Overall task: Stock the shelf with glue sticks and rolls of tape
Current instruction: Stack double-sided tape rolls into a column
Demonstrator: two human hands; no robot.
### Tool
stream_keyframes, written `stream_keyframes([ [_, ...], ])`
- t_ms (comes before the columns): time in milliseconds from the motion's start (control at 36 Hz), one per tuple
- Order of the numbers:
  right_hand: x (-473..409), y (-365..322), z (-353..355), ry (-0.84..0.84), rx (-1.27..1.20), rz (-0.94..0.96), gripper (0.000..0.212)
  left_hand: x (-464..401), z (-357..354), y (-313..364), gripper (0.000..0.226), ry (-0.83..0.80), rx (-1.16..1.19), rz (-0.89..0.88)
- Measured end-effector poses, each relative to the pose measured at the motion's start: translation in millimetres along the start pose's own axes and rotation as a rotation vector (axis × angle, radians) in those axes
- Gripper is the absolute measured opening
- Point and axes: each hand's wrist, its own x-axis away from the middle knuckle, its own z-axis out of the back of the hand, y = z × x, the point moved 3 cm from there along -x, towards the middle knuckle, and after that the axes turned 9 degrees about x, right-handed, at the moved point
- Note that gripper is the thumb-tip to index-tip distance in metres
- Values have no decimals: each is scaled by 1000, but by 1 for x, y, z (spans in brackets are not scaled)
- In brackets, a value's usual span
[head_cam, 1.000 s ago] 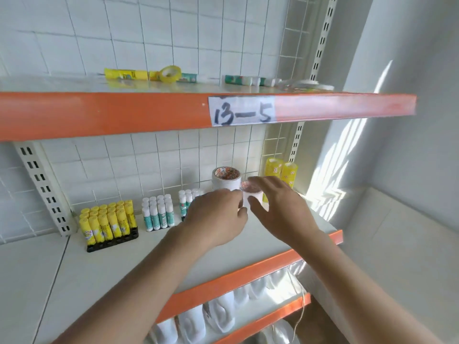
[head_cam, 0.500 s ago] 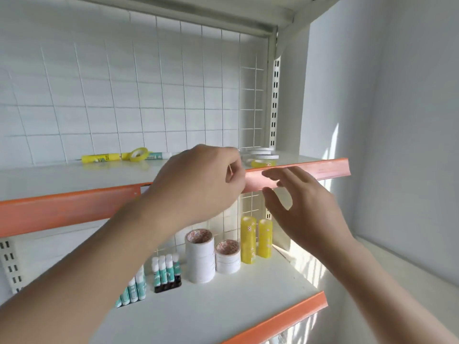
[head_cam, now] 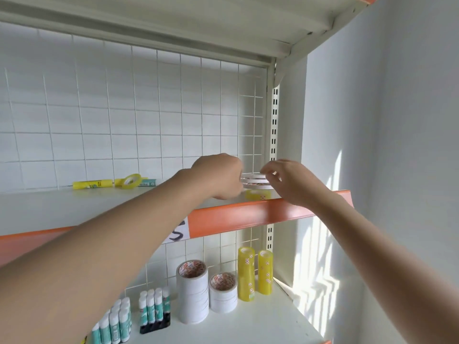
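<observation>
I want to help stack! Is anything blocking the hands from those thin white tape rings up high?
Nothing visible does. The left hand and right hand already flank the stack of thin white tape rings on the orange-edged upper shelf; a yellow tape roll sits just below.

A shop: labelled orange-edged shelving point(head_cam: 248, 216) stocked with tape rolls point(head_cam: 192, 291).

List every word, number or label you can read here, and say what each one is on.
"5": only part of a handwritten mark shows on the white paper label on the upper shelf's orange edge; the left arm hides the rest.
Print on the yellow glue stick, tape cores and glue sticks below: too small to read.
</observation>
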Motion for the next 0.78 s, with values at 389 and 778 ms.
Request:
stream_keyframes([
  [389,-60,43,-47,-351,92,22,26,-64,-37,9,31,-187,36,-43],
  [778,-85,34,-52,-511,151,94,32,-86,-58,-10,12,-196,231,-35],
])
